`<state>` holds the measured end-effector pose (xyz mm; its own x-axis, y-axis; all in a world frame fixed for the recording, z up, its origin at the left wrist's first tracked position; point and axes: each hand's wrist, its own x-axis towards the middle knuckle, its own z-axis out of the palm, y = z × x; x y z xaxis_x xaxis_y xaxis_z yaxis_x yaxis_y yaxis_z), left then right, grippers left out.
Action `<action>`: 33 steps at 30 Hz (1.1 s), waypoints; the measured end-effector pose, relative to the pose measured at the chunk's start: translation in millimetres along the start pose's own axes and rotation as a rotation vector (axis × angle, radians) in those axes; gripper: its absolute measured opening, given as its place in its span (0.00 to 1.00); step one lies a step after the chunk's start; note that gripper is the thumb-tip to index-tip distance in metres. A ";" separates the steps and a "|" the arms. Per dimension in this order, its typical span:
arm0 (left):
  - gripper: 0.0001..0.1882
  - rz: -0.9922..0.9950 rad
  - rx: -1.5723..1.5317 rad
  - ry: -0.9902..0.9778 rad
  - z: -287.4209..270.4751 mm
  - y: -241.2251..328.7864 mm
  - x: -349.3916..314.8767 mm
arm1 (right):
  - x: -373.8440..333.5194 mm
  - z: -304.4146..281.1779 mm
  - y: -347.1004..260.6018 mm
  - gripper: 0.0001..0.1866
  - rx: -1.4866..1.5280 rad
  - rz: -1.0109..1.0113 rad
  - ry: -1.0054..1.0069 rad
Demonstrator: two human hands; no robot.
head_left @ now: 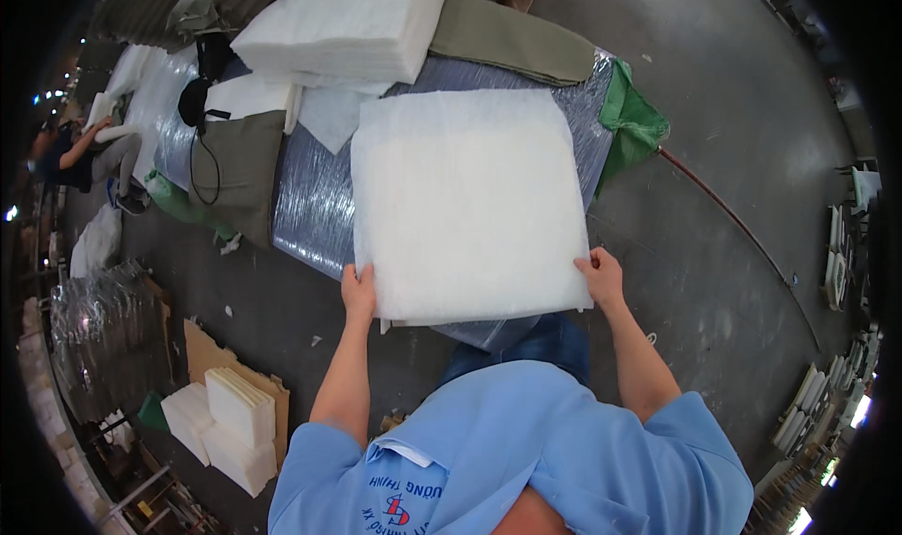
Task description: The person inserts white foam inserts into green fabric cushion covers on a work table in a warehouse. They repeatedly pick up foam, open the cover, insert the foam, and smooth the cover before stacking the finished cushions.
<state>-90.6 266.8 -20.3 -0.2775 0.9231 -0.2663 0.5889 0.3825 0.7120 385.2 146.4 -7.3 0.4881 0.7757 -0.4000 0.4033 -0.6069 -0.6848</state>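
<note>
A roughly square sheet of white wadding (474,201) lies in front of me, its far corners rounded. It seems to cover a flat pad beneath, whose edge shows a little at the near side. My left hand (359,293) pinches the near left edge, thumb on top. At the near right edge, my right hand (601,277) grips the wadding with closed fingers. Underneath is a work table wrapped in shiny plastic film (315,206). Beyond the sheet stands a thick stack of white wadding (343,28).
Folded olive fabric (517,39) lies at the table's far side, with more olive fabric (240,164) at left. Green cloth (631,112) hangs off the right end. White foam blocks (230,422) sit on the floor, lower left. Another person (80,155) works at far left.
</note>
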 end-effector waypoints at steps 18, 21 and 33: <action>0.25 -0.383 -0.397 -0.171 -5.6 48.2 47.2 | 42.0 2.4 -15.0 0.16 0.168 0.020 0.121; 0.26 -0.353 -0.436 -0.147 9.6 73.7 93.5 | 92.0 14.5 -63.2 0.18 0.156 -0.026 0.194; 0.19 0.128 0.102 0.174 52.2 93.9 133.5 | 116.6 40.5 -101.2 0.15 0.165 -0.034 0.444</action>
<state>-32.8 428.1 -22.9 -0.3169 0.9468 -0.0563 0.6986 0.2731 0.6613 370.0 305.3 -9.3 0.7750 0.6238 -0.1013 0.3142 -0.5193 -0.7947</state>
